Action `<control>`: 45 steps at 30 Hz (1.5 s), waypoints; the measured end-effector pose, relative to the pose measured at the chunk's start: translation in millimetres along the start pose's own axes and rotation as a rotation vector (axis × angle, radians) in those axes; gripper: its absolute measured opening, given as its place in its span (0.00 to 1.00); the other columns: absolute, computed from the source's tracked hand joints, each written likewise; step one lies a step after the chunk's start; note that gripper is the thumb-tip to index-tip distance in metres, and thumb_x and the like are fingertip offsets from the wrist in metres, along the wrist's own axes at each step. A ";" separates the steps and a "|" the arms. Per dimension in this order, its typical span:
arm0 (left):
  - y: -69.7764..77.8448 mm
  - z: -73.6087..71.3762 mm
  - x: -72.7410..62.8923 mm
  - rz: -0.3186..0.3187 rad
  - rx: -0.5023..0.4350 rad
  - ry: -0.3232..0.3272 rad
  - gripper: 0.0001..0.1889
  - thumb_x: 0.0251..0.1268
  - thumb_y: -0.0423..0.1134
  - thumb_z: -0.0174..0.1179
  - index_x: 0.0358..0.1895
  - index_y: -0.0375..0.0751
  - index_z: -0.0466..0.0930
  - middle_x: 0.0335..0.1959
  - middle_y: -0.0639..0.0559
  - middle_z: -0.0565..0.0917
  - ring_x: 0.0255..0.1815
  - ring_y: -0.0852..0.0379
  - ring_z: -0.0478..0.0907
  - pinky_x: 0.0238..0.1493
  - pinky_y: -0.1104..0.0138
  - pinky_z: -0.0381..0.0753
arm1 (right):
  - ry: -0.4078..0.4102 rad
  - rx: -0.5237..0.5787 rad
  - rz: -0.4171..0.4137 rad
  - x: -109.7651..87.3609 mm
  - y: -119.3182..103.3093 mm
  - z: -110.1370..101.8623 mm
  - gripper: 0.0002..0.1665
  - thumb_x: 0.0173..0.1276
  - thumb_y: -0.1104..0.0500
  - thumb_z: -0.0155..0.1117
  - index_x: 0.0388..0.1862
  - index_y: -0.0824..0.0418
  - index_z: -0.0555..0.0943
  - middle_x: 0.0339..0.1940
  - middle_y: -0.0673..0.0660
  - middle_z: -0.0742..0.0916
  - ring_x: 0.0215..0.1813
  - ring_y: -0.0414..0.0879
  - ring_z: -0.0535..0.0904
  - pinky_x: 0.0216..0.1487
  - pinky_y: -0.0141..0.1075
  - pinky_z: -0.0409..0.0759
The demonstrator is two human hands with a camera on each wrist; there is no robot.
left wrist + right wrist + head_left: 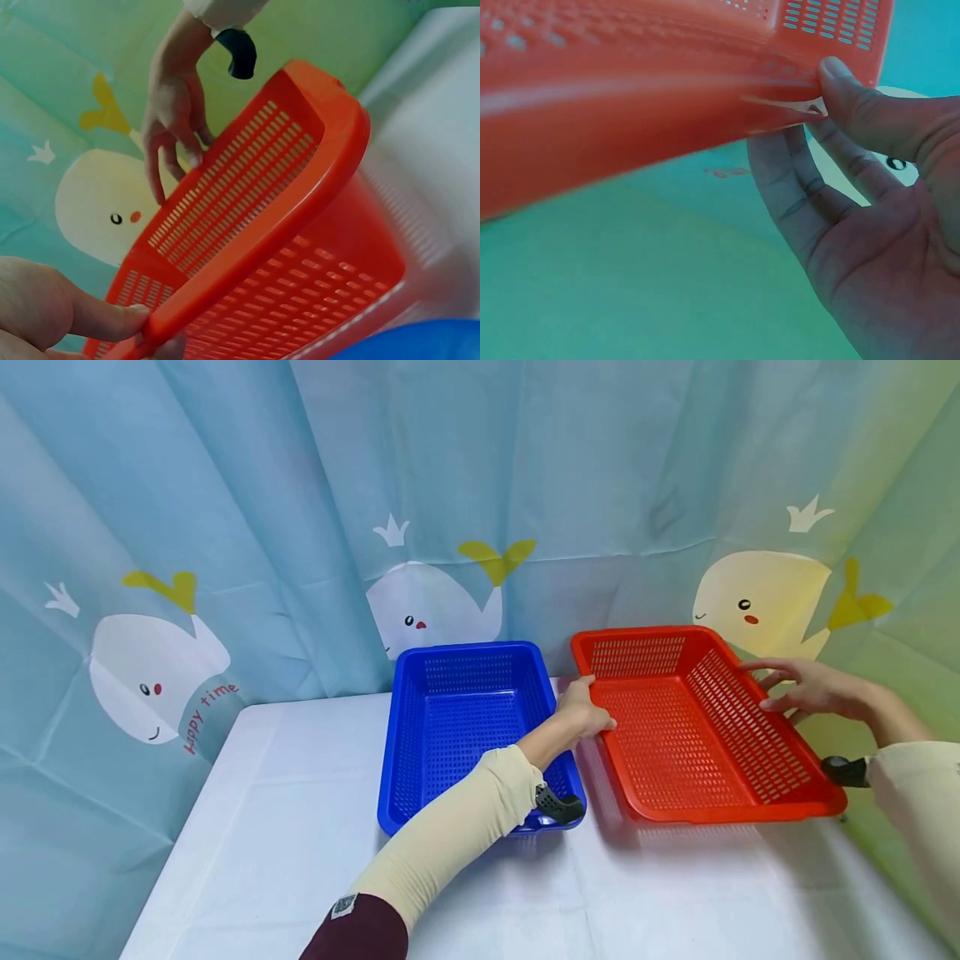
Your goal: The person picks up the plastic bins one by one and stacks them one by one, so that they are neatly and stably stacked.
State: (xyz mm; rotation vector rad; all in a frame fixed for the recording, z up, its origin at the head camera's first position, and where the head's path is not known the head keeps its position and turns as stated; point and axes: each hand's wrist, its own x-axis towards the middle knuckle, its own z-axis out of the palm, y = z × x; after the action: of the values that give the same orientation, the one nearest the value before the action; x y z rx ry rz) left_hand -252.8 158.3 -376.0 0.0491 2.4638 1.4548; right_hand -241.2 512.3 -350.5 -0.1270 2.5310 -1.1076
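A red plastic basket (pixel 678 739) with slotted walls is on the right side of the table, with nothing in it. My left hand (pixel 581 710) grips its left rim, the thumb lying over the edge in the left wrist view. Across from it, my right hand (pixel 821 687) holds the right rim. The right wrist view shows that thumb (pixel 844 79) on the rim and the fingers beneath it. Whether the basket's base touches the table is unclear. Under my left forearm, a blue plastic basket (pixel 472 727) stands beside the red one, partly hidden by the sleeve.
A white-covered table (pixel 292 793) carries both baskets. Behind it hangs a light-blue curtain (pixel 600 452) printed with whales, close to the baskets' far rims. A greenish stretch of curtain (pixel 915 668) borders the right side, close to my right hand.
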 end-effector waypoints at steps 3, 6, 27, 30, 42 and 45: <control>2.2 -5.5 -2.2 0.042 0.013 0.006 0.46 0.54 0.27 0.77 0.77 0.53 0.67 0.68 0.53 0.78 0.60 0.58 0.76 0.61 0.65 0.80 | 0.021 -0.013 -0.022 -5.3 -3.9 -2.8 0.38 0.71 0.68 0.66 0.75 0.50 0.65 0.64 0.83 0.68 0.45 0.59 0.85 0.42 0.51 0.89; 2.8 -11.8 -3.8 0.084 0.007 -0.003 0.46 0.53 0.27 0.77 0.77 0.52 0.67 0.67 0.52 0.79 0.64 0.58 0.76 0.64 0.65 0.77 | 0.032 -0.028 -0.053 -10.0 -9.3 -3.8 0.39 0.71 0.68 0.66 0.76 0.50 0.65 0.64 0.83 0.68 0.45 0.58 0.86 0.41 0.50 0.89; 5.7 -59.6 -18.3 0.271 -0.135 -0.077 0.46 0.54 0.23 0.75 0.78 0.50 0.67 0.49 0.47 0.76 0.30 0.58 0.81 0.35 0.63 0.89 | 0.188 -0.189 -0.090 -36.5 -54.4 -4.3 0.46 0.69 0.66 0.70 0.79 0.71 0.55 0.60 0.81 0.74 0.35 0.55 0.88 0.35 0.48 0.89; 6.7 -61.4 -18.4 0.279 -0.115 -0.068 0.46 0.54 0.24 0.76 0.78 0.50 0.67 0.48 0.49 0.75 0.32 0.58 0.81 0.36 0.64 0.88 | 0.200 -0.197 -0.090 -38.5 -56.7 -3.8 0.46 0.70 0.66 0.69 0.79 0.71 0.55 0.60 0.81 0.74 0.35 0.54 0.88 0.35 0.47 0.89; -4.1 -61.3 -8.5 0.297 -0.218 -0.125 0.47 0.53 0.23 0.76 0.77 0.49 0.68 0.54 0.45 0.76 0.36 0.54 0.85 0.41 0.55 0.89 | 0.235 -0.229 -0.108 -35.3 -48.4 -1.6 0.45 0.69 0.66 0.70 0.78 0.71 0.57 0.57 0.76 0.76 0.33 0.52 0.88 0.34 0.45 0.89; -5.5 -67.3 -9.7 0.309 -0.271 -0.172 0.47 0.54 0.22 0.74 0.79 0.48 0.65 0.56 0.44 0.75 0.32 0.52 0.87 0.43 0.53 0.89 | 0.243 -0.243 -0.110 -36.4 -51.0 -1.9 0.46 0.70 0.65 0.70 0.79 0.71 0.57 0.56 0.74 0.76 0.33 0.51 0.88 0.34 0.44 0.89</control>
State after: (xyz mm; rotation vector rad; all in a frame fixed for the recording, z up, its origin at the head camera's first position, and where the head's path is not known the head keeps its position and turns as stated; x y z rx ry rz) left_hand -260.1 96.5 -348.0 0.4965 2.1725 1.8124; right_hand -211.6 486.9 -301.5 -0.2095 2.9031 -0.8971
